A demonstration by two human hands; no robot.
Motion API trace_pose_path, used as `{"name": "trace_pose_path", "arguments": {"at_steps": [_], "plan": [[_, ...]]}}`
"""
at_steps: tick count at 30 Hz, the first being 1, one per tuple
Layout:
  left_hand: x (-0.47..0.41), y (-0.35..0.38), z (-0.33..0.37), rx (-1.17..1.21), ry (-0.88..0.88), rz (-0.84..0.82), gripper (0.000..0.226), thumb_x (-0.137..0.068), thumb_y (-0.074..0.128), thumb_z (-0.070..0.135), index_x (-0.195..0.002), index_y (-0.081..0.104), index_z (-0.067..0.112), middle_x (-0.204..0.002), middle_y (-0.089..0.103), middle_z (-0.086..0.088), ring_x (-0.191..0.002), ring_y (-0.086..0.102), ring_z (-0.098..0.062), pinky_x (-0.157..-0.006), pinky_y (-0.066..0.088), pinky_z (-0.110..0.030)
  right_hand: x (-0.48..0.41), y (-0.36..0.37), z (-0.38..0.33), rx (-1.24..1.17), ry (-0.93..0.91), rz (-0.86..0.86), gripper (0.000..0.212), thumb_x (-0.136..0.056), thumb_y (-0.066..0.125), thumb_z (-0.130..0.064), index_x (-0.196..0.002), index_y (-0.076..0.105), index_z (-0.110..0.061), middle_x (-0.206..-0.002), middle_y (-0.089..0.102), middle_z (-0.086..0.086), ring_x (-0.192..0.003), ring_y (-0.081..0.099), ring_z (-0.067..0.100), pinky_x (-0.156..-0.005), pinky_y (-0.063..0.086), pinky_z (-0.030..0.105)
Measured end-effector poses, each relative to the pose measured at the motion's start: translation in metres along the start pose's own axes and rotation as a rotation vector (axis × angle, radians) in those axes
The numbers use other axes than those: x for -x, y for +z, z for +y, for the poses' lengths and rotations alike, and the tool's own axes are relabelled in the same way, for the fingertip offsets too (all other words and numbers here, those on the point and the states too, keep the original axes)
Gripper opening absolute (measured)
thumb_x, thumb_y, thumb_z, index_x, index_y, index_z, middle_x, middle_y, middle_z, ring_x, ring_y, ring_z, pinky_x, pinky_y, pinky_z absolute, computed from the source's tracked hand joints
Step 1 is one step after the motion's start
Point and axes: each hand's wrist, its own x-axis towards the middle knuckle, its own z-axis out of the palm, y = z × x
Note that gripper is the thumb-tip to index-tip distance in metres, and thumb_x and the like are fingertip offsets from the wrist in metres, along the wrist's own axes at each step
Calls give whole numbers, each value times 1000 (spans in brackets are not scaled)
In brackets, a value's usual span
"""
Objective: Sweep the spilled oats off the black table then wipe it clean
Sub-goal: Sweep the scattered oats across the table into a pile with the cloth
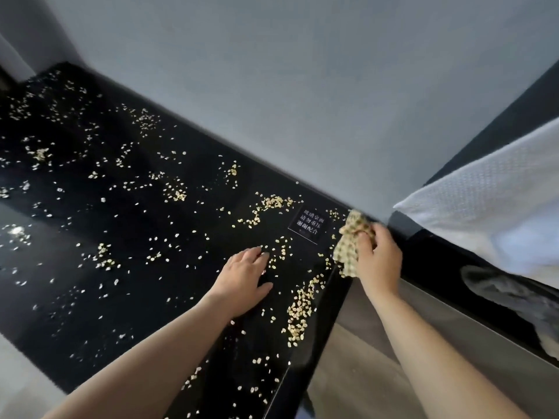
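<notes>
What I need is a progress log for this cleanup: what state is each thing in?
table: black, glossy, strewn with oats, not yet swept
oats: scattered across the top, thicker band near the right edge
cloth: checked, bunched, at the table's far right corner
left hand: open, flat on the table
right hand: grips the cloth
sticker: stuck flat on the table

Probably a hotel-style bedroom: white quilted bedding [490, 207] fills the right edge of the frame. A glossy black table [151, 297] stands against a plain grey wall [272, 71]. A small printed notice [308, 225] is stuck on the tabletop, and wood-look floor [363, 373] shows at lower right.
</notes>
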Motion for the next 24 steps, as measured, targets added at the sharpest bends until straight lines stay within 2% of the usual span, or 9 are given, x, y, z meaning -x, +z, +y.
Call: {"name": "trace_pose_path", "arguments": {"at_steps": [3,5,8,12,15,17,19,22,24], "plan": [[-30,3,-10,-51,5,3,77,-92,52,51,-153,15,20,-161,4,-4,-148,1,-24,-121,6,-40,-22,20,-7,84,26,87,23,-96,47,-11,-116,59,-6,-105,67,14,-93,60,30,-69,39,28],[-44,8,-15,-70,9,1,83,-91,50,56,-154,9,22,-161,-6,-4,-148,-8,-24,-121,1,-42,-37,28,-10,118,19,110,23,-98,45,-12,-115,59,-6,-102,66,13,-86,58,27,-67,37,27],[-55,17,-22,-86,18,-18,91,-88,48,64,-154,2,23,-161,-14,-3,-147,-14,-25,-120,-4,-41,-60,33,-6,224,59,-61,20,-97,43,-6,-110,58,-5,-101,65,14,-83,57,27,-67,41,29],[-59,31,-29,-136,6,-64,103,-81,45,74,-153,-9,22,-158,-23,-4,-145,-22,-25,-118,-9,-41,-83,39,12,261,198,-113,27,-96,41,-1,-116,59,0,-113,60,23,-98,54,33,-53,32,2],[-59,39,-33,-148,9,-78,106,-80,43,77,-149,-18,23,-154,-32,-3,-141,-32,-24,-116,-16,-42,-90,57,33,429,158,-129,26,-96,41,-1,-111,62,-3,-108,63,16,-100,56,31,-69,36,12],[-60,40,-35,-128,7,-99,106,-79,43,76,-143,-24,25,-152,-36,-1,-139,-35,-23,-115,-18,-42,-86,68,46,533,93,-175,30,-96,38,-2,-116,61,-3,-119,62,13,-114,53,28,-91,41,24],[-60,40,-34,-133,-5,-123,106,-80,42,76,-141,-28,26,-149,-41,0,-138,-38,-23,-116,-18,-43,-79,75,54,545,90,-191,35,-95,39,-1,-123,59,-3,-131,56,15,-126,45,29,-106,37,34],[-61,40,-33,-159,-17,-144,106,-80,40,77,-140,-31,24,-149,-42,-1,-137,-39,-23,-116,-18,-44,-51,79,51,501,22,-124,26,-92,51,-4,-114,65,-1,-126,58,14,-118,49,31,-96,45,40],[-61,39,-31,-162,-23,-159,107,-80,39,77,-140,-31,24,-149,-41,-2,-137,-38,-24,-116,-17,-44,-21,79,43,467,-60,-196,25,-92,55,-7,-114,66,-3,-120,59,8,-110,52,27,-87,49,35]]}}
